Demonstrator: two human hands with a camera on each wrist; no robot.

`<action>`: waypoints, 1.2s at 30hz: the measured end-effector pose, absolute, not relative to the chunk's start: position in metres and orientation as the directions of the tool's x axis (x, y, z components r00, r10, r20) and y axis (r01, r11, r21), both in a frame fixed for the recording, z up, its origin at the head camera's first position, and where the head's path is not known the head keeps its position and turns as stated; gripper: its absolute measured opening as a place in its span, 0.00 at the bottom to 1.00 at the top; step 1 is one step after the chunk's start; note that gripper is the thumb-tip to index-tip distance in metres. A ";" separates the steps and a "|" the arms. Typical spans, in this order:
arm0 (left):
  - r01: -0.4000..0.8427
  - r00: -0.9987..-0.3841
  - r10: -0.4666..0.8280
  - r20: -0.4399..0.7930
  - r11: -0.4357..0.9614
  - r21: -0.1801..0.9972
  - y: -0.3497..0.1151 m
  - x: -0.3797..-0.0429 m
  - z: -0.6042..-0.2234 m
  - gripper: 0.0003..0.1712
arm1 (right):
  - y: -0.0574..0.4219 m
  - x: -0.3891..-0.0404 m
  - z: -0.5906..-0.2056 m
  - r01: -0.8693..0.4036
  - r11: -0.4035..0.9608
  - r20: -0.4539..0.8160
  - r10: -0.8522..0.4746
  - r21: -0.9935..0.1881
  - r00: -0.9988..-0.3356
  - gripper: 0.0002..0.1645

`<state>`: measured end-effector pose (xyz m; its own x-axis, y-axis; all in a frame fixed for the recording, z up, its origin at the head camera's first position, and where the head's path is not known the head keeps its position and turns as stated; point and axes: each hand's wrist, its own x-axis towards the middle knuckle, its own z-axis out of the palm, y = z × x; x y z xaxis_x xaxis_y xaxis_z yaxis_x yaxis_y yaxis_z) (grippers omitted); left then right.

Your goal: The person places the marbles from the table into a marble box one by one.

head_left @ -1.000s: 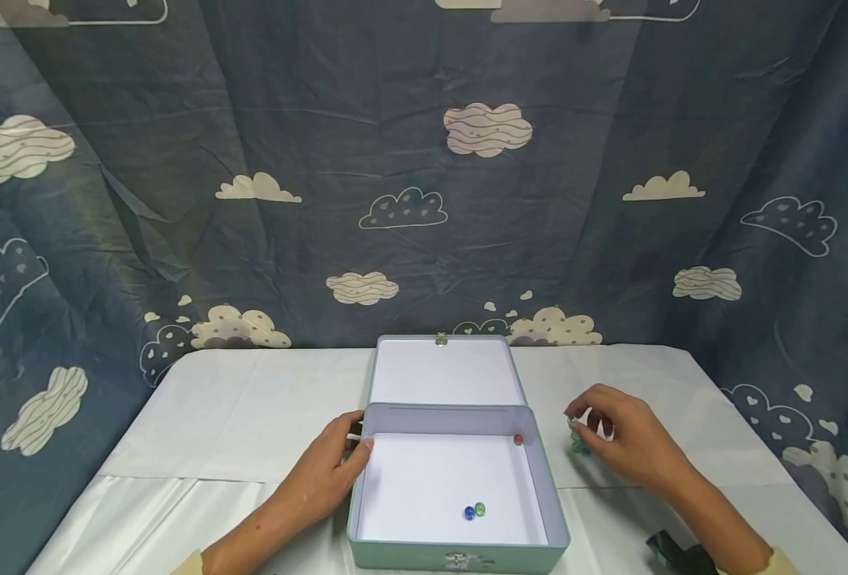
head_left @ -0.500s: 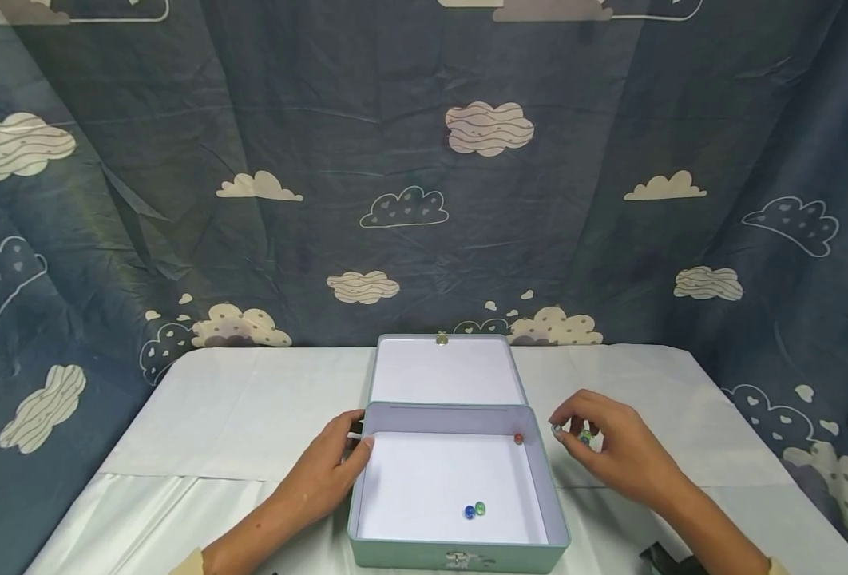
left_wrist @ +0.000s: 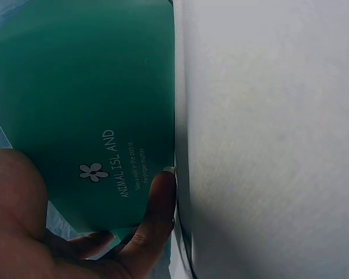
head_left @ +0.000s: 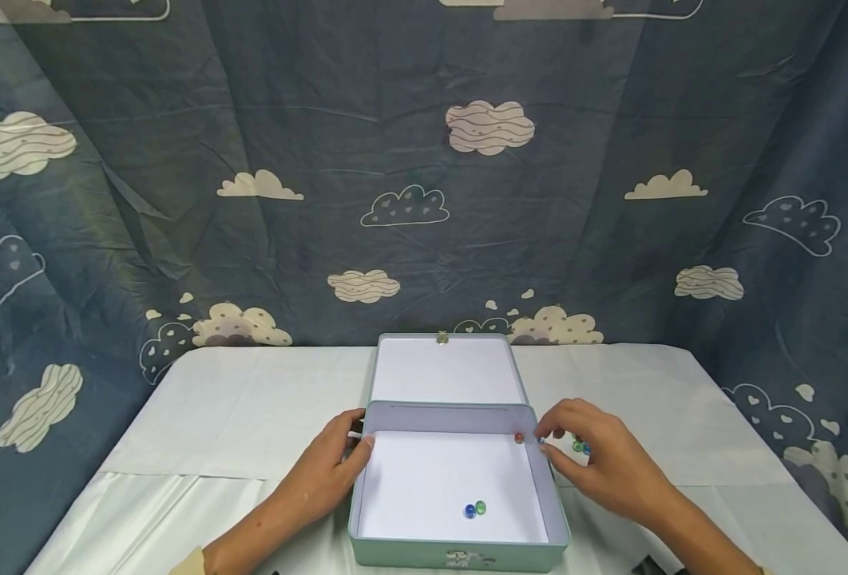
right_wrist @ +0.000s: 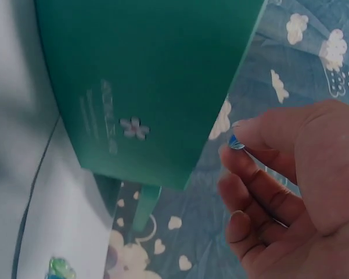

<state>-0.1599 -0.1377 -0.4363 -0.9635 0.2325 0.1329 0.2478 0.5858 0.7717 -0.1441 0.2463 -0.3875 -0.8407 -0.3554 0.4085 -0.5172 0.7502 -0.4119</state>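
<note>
A green tin box (head_left: 395, 553) stands on the table with its lid (head_left: 445, 371) hinged back. My left hand (head_left: 326, 465) holds the box at its left side, thumb by the rim and fingers around the far left corner. Inside lie a blue marble (head_left: 470, 511) and a green marble (head_left: 481, 507) together, and a reddish marble (head_left: 519, 438) near the far right corner. At the right wall, my right hand (head_left: 607, 459) pinches a clear blue marble (right_wrist: 236, 143) between thumb and forefinger, level with the rim. Outside, green and blue marbles (head_left: 578, 446) sit partly behind that hand.
White cloth covers the table (head_left: 251, 407). Behind it hangs a dark blue curtain (head_left: 410, 263) with cloud prints. A dark object (head_left: 650, 565) shows at the bottom edge beneath the right forearm, too cut off to identify.
My right hand has moved left from the loose marbles to the box's right wall, carrying the pinched marble. The left hand and the box have stayed in place.
</note>
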 end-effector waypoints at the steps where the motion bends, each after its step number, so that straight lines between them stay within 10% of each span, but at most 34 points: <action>1: 0.248 -0.963 0.233 0.132 0.585 0.772 -0.138 -0.160 -0.436 0.31 | 0.244 -0.143 -0.388 -0.520 0.750 0.409 -0.358 -0.410 -0.839 0.26; 36: 0.243 -0.965 0.231 0.127 0.588 0.772 -0.137 -0.160 -0.436 0.31 | 0.204 -0.125 -0.406 -0.663 0.616 0.497 -0.454 -0.425 -0.740 0.26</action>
